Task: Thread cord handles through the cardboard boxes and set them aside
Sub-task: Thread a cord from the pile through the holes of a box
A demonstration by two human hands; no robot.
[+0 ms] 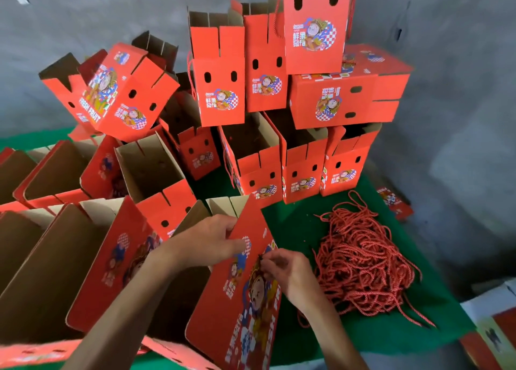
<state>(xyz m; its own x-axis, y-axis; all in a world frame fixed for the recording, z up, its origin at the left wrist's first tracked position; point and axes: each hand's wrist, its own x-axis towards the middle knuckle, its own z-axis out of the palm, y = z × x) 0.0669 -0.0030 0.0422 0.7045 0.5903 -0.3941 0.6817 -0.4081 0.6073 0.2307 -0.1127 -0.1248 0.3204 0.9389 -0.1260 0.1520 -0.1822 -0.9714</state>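
Right hand (290, 272) is pinched tight on something small and dark at the face of the box (243, 286) in front of the person. That looks like a cord tip going at a hole, though the cord itself is too small to make out there. Left hand (206, 241) steadies the same box, thumb laid flat across the printed face and fingers hooked over the top edge, so it's gripping the panel. The box stands tilted, open top toward the back.

Just right of that box, on the green cloth (293, 224), lies the cord pile (363, 263), a thick tangle of red twisted lengths. Plenty left in it.

Left of the box, a row of open boxes (55, 246) waits, brown insides showing. No cords visible on them, so I'd call them still to do.

Behind the box, the stack (279, 104) climbs in tiers against the grey wall. A few show red cord loops at their sides, the top one (315, 26) among them, so those read as finished and set aside. Others in the stack I can't tell.

My read: well under way, one box mid-threading, a good batch done behind, a fair row still ahead.
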